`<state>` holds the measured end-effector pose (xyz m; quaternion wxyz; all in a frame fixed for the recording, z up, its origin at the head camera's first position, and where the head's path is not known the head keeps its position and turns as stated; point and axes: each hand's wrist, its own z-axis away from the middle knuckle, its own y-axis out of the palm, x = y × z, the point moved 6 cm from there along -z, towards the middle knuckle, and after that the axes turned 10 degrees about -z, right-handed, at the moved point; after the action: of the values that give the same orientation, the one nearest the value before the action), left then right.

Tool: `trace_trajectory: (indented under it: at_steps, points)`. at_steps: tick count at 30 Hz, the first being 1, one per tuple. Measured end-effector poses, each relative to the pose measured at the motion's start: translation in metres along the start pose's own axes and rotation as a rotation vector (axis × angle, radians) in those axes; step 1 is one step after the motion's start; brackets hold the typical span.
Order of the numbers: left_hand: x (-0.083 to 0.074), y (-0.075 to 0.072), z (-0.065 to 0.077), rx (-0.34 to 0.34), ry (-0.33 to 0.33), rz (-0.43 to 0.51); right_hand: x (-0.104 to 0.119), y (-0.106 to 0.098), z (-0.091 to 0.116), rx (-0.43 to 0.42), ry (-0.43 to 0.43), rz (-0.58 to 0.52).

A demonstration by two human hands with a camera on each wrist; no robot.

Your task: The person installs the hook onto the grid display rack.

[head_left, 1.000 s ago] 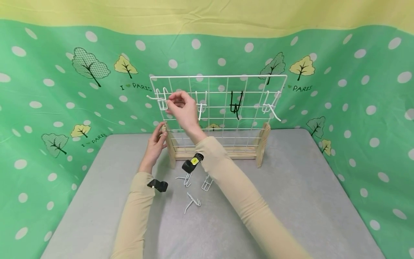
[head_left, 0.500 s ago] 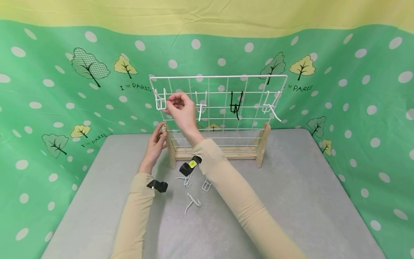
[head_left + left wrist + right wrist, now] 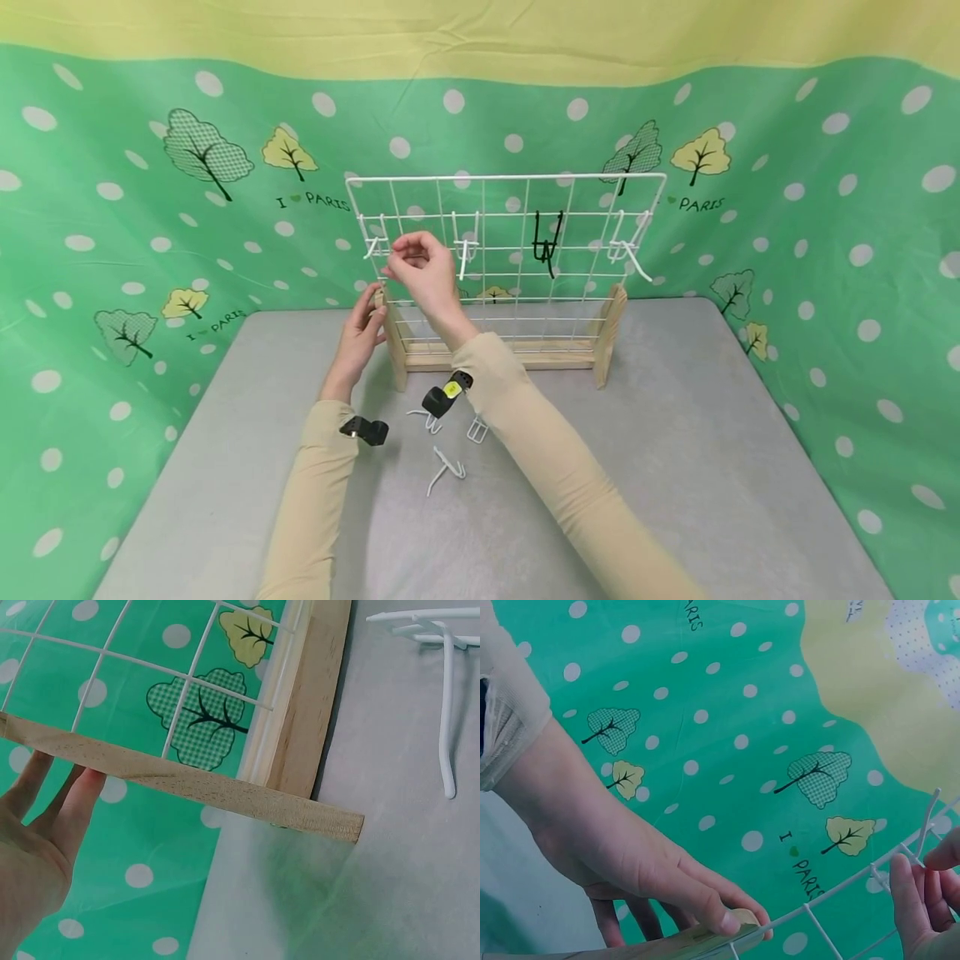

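A white wire grid rack stands upright on wooden side posts. My left hand holds its left post, thumb on one side, fingers on the other; the left wrist view shows fingertips against this post. At the grid's upper left, my right hand pinches a white double-wire hook, whose upper ends lie at a crossbar. In the right wrist view the hook's prong sticks out past the pinching fingers. Those fingers partly cover the hook.
On the grid hang a white hook, a black hook and another white hook. Loose white hooks lie on the grey table before the rack. Patterned green cloth surrounds the table.
My right hand has lowered slightly, and the hook has turned and dropped so its prong now points forward and down at the grid. The left hand has stayed on the post.
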<state>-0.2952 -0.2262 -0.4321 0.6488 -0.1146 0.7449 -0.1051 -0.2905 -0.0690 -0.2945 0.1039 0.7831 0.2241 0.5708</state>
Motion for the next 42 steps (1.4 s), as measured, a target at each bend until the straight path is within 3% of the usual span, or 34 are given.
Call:
trace_trajectory:
  at_steps: [10,14,19,23,28,33,35,42]
  points:
    - [0.001,0.0,-0.001,-0.001,0.001,0.01,-0.012,-0.014,0.013,0.034,0.049,0.088]
    - [-0.008,0.001,0.002,0.01,0.003,0.017,-0.022,-0.022,0.019,0.013,0.075,0.135]
    - [-0.026,0.003,0.012,0.019,0.01,0.007,-0.033,-0.032,0.023,-0.021,0.094,0.108]
    - [-0.028,0.003,0.013,0.021,0.003,0.002,-0.04,-0.042,0.028,-0.057,0.132,0.052]
    - [-0.021,0.001,0.008,0.009,0.006,0.001,-0.054,-0.057,0.037,-0.089,0.206,-0.008]
    - [-0.003,0.0,0.0,-0.017,0.066,-0.004,-0.065,-0.07,0.044,-0.095,0.25,-0.009]
    - [-0.004,0.0,0.001,-0.019,0.081,-0.008,-0.067,-0.074,0.046,-0.101,0.264,0.0]
    - [0.0,0.0,-0.001,-0.007,0.052,-0.014,-0.072,-0.087,0.054,-0.075,0.3,0.077]
